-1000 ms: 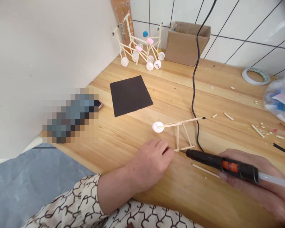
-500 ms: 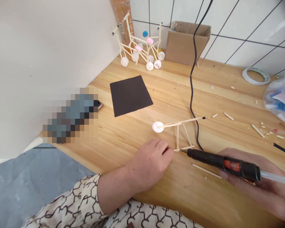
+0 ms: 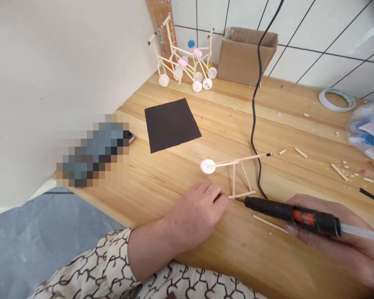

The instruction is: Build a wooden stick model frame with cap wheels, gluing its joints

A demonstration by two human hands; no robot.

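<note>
My right hand (image 3: 333, 241) is wrapped round a black hot glue gun (image 3: 286, 211) with a clear glue stick in its back end. The gun's nozzle points left, at a joint near the lower end of a small stick bicycle frame (image 3: 233, 178). This frame has one white round wheel and a black-tipped handlebar stick, and lies on its side on the wooden table. My left hand (image 3: 202, 211) pinches the frame's near end between closed fingers; the pinched tip is hidden. A loose thin stick (image 3: 268, 223) lies below the gun.
Several finished stick bicycles (image 3: 182, 62) stand at the back beside a cardboard box (image 3: 239, 58). A black sheet (image 3: 173, 124) lies mid-table, a black cable (image 3: 254, 112) to its right. Tape roll (image 3: 322, 99), plastic bag (image 3: 369, 128) and stick scraps (image 3: 339, 171) are on the right.
The glue gun's nozzle has drawn very slightly back from the joint. My left hand and the frame stay in place.
</note>
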